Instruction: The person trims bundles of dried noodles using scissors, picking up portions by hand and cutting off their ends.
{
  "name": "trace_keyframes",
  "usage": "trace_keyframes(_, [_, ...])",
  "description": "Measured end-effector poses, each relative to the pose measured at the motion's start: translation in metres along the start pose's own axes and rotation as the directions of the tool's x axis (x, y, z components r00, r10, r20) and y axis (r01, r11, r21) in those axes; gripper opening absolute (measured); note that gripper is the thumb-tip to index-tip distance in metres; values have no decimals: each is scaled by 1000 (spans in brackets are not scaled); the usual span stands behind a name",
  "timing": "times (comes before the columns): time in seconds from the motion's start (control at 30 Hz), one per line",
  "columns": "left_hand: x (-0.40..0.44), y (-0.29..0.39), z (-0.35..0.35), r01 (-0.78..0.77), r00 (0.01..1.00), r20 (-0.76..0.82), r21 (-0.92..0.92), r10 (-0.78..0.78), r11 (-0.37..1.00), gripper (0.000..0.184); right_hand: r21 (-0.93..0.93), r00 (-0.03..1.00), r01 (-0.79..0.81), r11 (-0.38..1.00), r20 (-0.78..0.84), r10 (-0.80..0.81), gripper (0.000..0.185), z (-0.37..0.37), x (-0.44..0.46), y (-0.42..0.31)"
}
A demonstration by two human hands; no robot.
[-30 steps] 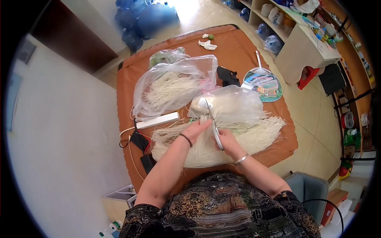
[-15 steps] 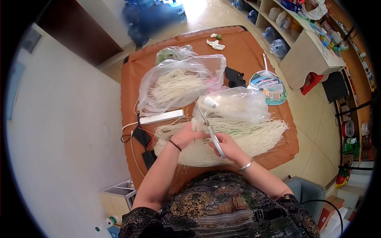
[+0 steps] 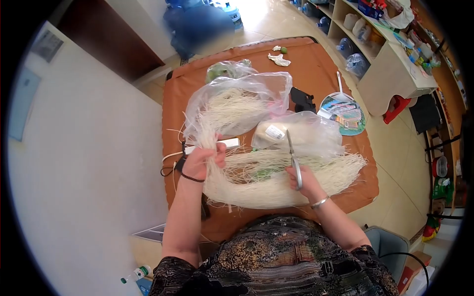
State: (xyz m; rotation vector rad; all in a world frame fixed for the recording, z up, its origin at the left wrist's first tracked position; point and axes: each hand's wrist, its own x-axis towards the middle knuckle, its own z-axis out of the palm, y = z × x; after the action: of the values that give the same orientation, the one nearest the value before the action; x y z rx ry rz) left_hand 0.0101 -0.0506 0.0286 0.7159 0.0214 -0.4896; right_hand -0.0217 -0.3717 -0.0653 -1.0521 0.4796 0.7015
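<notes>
My left hand (image 3: pixel 205 160) is closed around one end of a long bundle of thin white dried noodle-like strands (image 3: pixel 266 195), lifting that end off the table. The rest of the bundle curves across the front of the table. Scissors (image 3: pixel 294 165) are in my right hand (image 3: pixel 303 182), blades pointing away from me above the strands. Just beyond them lies a clear plastic bag (image 3: pixel 316 130) with a white label and pale contents. Further back, an open clear bag (image 3: pixel 276 81) holds loose cut strands (image 3: pixel 232 106), close to the raised end.
The brown-covered table (image 3: pixel 340 190) bears a round hand fan (image 3: pixel 348 118), a black device (image 3: pixel 302 100), a white power strip (image 3: pixel 229 143), a crumpled tissue (image 3: pixel 280 60) and a small green fruit (image 3: pixel 283 50). A white wall (image 3: pixel 94 133) borders the left side.
My left hand has moved left and up, raising an end of the strand bundle. My right hand with the scissors has shifted right, away from the left hand.
</notes>
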Motion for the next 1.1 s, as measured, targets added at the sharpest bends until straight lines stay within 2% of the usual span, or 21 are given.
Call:
trace_keyframes(0.07, [1,17,4,-44,998,39,-28,45,999,48,27,1000,13,1000,16,-13,15,1,-3,-1])
trace_keyframes(0.13, [10,39,21,-115,987,128,113,101,987,46,11,1000,17,1000,-11,-17,16,4,-7,-5])
trace_keyframes(0.2, [26,60,53,-130,989,97,193,113,973,45,-21,1000,17,1000,-17,-18,16,6,-8,-7])
trace_keyframes(0.27, [49,76,82,-114,993,96,615,70,780,42,-58,999,20,998,-25,-21,17,7,-9,-9])
trace_keyframes(0.3, [63,77,88,-120,992,101,615,74,779,42,-58,999,15,998,-33,-17,17,8,-9,-9])
trace_keyframes(0.37, [91,73,101,-4,996,46,893,-82,450,36,-61,999,9,998,-39,-11,18,7,-8,-8])
trace_keyframes(0.4, [110,67,88,-9,995,32,974,-98,225,36,-66,999,15,998,-41,-18,18,6,-8,-8])
trace_keyframes(0.47, [146,45,42,-25,998,8,962,-66,-272,39,12,1000,-24,1000,-4,24,19,4,-7,-7])
trace_keyframes(0.5, [160,37,23,-23,1000,14,858,-23,-513,42,15,1000,-13,1000,-13,14,19,5,-7,-7])
trace_keyframes(0.53, [172,35,11,-30,1000,21,857,-23,-514,42,15,1000,-6,1000,-16,6,19,5,-8,-7])
trace_keyframes(0.6, [197,32,-12,143,954,-256,842,-152,-521,45,17,999,-36,999,0,36,24,4,-8,-8])
trace_keyframes(0.73, [231,25,-51,124,965,-225,843,-134,-524,45,20,998,-65,998,21,65,25,0,-7,-8])
trace_keyframes(0.77, [235,26,-55,225,974,-208,871,87,-437,41,22,997,-71,997,14,70,25,1,-8,-10])
trace_keyframes(0.8, [237,28,-58,303,930,-204,896,305,-325,37,24,997,-71,997,10,71,25,3,-9,-11])
trace_keyframes(0.83, [240,25,-68,300,932,-203,897,302,-325,37,27,997,-77,997,0,77,24,4,-9,-12])
trace_keyframes(0.87, [241,18,-85,104,958,34,885,286,-453,36,29,997,-83,996,-8,83,24,6,-9,-12])
trace_keyframes(0.9, [235,12,-98,-83,936,261,818,238,-569,35,31,996,-88,996,-9,89,24,6,-10,-11])
trace_keyframes(0.93, [224,10,-104,-75,938,252,819,239,-568,35,57,996,-90,994,7,90,24,4,-10,-10])
trace_keyframes(1.0, [207,8,-110,-231,906,418,622,68,-748,43,81,996,-93,992,26,91,23,2,-8,-11])
trace_keyframes(1.03, [198,17,-99,-229,907,415,625,68,-746,43,87,995,-95,992,28,93,22,2,-9,-11])
trace_keyframes(1.1, [174,37,-83,-246,855,402,870,327,-426,28,91,994,-104,990,32,102,22,2,-10,-11])
